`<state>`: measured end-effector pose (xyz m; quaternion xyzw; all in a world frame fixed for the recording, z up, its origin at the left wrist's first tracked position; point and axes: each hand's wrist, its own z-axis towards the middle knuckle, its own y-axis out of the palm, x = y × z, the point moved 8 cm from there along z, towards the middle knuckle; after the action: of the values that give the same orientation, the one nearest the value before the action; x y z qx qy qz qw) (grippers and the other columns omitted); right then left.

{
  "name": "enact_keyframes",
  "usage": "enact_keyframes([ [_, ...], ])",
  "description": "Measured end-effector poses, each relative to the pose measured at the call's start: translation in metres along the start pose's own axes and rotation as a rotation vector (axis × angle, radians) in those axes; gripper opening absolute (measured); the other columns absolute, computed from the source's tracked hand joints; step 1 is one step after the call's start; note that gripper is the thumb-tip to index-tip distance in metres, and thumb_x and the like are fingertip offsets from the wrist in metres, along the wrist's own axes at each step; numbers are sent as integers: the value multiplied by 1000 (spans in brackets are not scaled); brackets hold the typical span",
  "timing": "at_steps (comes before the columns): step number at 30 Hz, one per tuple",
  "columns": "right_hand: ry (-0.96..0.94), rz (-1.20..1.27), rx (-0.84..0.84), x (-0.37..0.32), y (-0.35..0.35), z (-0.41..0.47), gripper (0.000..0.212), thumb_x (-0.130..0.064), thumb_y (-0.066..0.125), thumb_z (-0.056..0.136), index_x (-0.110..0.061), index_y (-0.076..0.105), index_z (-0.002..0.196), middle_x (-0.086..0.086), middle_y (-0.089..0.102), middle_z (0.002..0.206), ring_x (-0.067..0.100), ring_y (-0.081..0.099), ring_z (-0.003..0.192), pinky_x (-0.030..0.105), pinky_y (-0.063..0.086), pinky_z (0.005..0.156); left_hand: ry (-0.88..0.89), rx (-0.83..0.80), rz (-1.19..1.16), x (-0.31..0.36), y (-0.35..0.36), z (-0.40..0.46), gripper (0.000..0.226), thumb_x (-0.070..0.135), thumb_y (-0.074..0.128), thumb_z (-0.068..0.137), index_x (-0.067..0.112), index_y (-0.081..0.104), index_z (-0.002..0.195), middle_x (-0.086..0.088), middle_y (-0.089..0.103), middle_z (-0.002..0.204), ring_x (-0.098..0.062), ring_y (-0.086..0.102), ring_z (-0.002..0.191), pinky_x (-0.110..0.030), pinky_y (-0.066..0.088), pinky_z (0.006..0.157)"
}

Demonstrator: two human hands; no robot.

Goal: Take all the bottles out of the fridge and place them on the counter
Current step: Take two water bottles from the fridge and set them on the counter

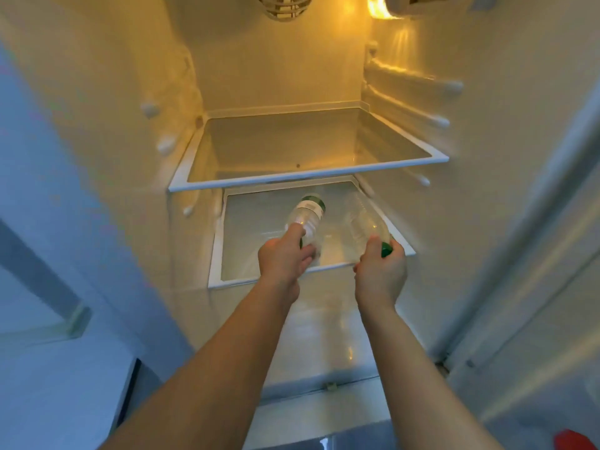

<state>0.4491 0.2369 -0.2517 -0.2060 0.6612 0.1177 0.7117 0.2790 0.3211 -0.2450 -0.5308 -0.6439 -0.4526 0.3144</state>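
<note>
Two bare forearms reach forward from the bottom edge into an open white fridge [324, 76] lit warm yellow from a lamp [378, 8] at its top right corner. At the lower right corner sits a small red object [573, 440], too cut off to identify.

The left hand [284, 258] has its grip curled round the neck end of a clear plastic bottle with a green-and-white label [308, 212]. The right hand [381, 274] has its grip closed round the green-capped neck of a second clear plastic bottle with no visible label [363, 225]. Both bottles are tilted, their necks toward the person and their bases pointing deeper in, over the lower white-framed glass shelf [259, 277]. Whether they touch the shelf cannot be told. They are near each other but apart.

Just above and further back, an upper white-framed glass shelf [292, 183] juts out over the bottles' far ends. White rounded shelf pegs [438, 121] stud the smooth side walls. A ribbed round vent [285, 8] shows at the top.
</note>
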Motion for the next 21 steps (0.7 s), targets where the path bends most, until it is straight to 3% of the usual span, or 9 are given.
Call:
enact_keyframes([
  [2, 54, 32, 18, -1, -8, -19, 51, -53, 40, 90, -14, 58, 117, 8, 68, 102, 28, 67, 90, 44, 58, 79, 4, 15, -20, 4, -15, -17, 28, 24, 63, 88, 8, 53, 109, -4, 62, 93, -18, 71, 85, -29, 59, 76],
  [5, 61, 53, 27, -8, -24, -49, 48, -54, 41, 91, -15, 59, 113, 7, 67, 101, 27, 67, 89, 45, 58, 79, 7, 28, 7, 17, -39, -47, 32, 24, 63, 87, 9, 51, 112, -8, 60, 103, -25, 71, 87, -35, 60, 80],
  [9, 4, 28, 33, -24, -51, -89, 45, -54, 39, 88, -18, 60, 102, 5, 68, 92, 26, 66, 83, 45, 57, 76, 73, 82, 134, 35, -78, -94, 18, 23, 61, 85, 7, 56, 90, -10, 62, 94, -27, 72, 78, -39, 61, 76],
  [14, -124, -56, -10, -65, -88, -126, 36, -39, 42, 94, -8, 61, 101, 7, 65, 90, 27, 59, 83, 32, 41, 69, 310, 132, 456, 64, -118, -152, 28, 39, 61, 78, 12, 58, 88, -13, 67, 84, -26, 71, 71, -42, 60, 69],
  [17, -260, -167, -51, -97, -114, -150, 26, -31, 45, 95, -8, 56, 93, 8, 58, 86, 30, 52, 81, 33, 34, 68, 451, 151, 672, 82, -135, -189, 33, 45, 56, 73, 13, 53, 78, -12, 63, 73, -32, 69, 72, -46, 58, 68],
  [19, -355, -292, -114, -121, -127, -166, 23, -30, 46, 95, -10, 53, 88, 10, 57, 82, 32, 49, 78, 34, 32, 65, 529, 158, 840, 90, -144, -215, 32, 45, 54, 73, 14, 48, 73, -14, 60, 73, -32, 66, 71, -43, 55, 65],
  [21, -410, -461, -216, -135, -131, -181, 22, -30, 47, 93, -10, 52, 86, 8, 54, 79, 32, 47, 77, 33, 32, 64, 573, 169, 992, 87, -158, -238, 29, 39, 54, 79, 14, 43, 72, -10, 52, 68, -30, 58, 67, -34, 42, 55],
])
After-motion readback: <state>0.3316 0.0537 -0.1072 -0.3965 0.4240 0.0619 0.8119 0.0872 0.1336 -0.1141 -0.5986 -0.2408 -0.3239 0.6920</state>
